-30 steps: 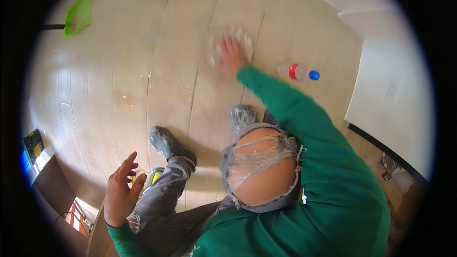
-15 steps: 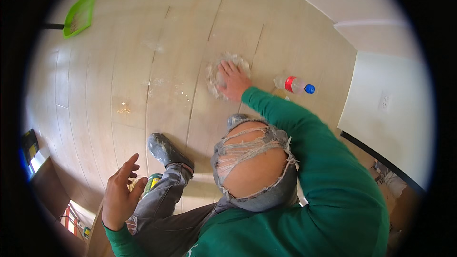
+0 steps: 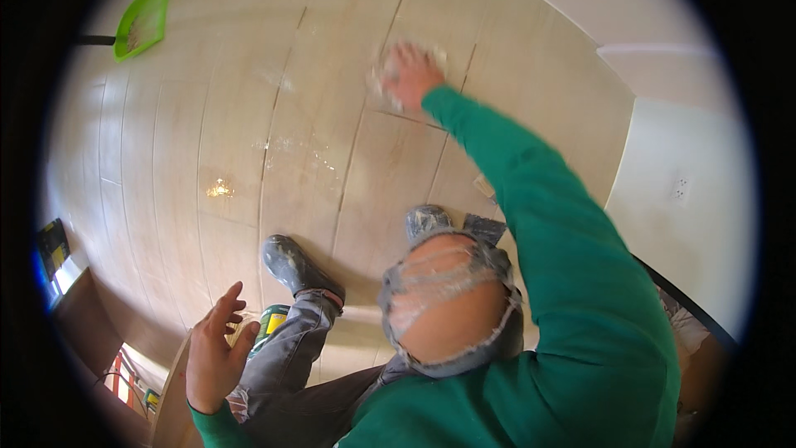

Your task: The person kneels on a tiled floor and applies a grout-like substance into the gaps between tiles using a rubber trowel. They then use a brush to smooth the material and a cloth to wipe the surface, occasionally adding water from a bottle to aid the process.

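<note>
My right hand, reaching far out on the plank-patterned floor, is blurred over a pale, crumpled rag, fingers curved onto it. My left hand hovers near my left leg with fingers apart and nothing in it. A green and yellow can stands behind that leg. Between my grey boots and sleeve, a small pale object and a dark item are partly hidden. Whitish smears mark the floor left of the rag.
A green dustpan with debris and a dark handle lies at upper left. A white wall with an outlet bounds the right. Dark furniture or boards and a black and yellow package edge the lower left.
My right hand and rag moved down toward me, then farther away again, now blurred. The clear bottle with blue cap, seen earlier, is now hidden behind my arm. My left hand stays open.
</note>
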`<state>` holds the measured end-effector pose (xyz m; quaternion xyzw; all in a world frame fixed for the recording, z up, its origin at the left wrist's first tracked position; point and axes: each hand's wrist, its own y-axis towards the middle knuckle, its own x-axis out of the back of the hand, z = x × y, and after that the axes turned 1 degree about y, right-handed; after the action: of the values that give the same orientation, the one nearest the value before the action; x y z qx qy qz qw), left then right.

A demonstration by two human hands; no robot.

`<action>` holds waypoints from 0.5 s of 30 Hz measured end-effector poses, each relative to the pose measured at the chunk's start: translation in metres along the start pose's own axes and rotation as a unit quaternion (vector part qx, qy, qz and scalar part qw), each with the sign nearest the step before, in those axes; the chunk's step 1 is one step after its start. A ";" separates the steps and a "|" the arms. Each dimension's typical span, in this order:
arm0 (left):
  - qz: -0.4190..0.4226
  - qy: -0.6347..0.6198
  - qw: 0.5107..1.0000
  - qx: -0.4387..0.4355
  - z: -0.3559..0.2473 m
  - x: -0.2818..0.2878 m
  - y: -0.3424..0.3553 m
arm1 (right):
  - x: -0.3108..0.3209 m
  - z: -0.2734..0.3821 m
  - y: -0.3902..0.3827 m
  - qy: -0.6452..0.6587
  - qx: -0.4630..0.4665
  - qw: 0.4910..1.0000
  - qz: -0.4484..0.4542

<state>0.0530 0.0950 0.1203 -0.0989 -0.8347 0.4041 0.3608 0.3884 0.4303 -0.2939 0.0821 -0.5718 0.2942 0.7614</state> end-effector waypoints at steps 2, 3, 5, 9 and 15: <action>0.019 0.018 1.000 0.000 0.002 -0.004 0.000 | 0.008 -0.014 0.059 -0.033 -0.054 0.997 -0.038; 0.026 0.020 0.999 0.000 0.002 -0.007 -0.002 | 0.007 -0.015 0.070 -0.026 -0.068 0.997 -0.009; 0.025 0.020 0.999 0.000 0.004 -0.008 -0.009 | 0.002 -0.006 0.057 0.005 -0.049 0.997 -0.058; -0.009 -0.009 1.000 -0.005 0.008 0.000 -0.015 | -0.015 0.033 -0.066 -0.048 0.034 0.980 0.192; -0.009 -0.018 0.999 0.027 0.014 0.007 -0.010 | 0.047 0.019 0.053 -0.001 -0.061 0.993 0.101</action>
<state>0.0401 0.0830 0.1255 -0.0746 -0.8309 0.4249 0.3515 0.3524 0.4813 -0.2561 -0.0223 -0.5949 0.3345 0.7305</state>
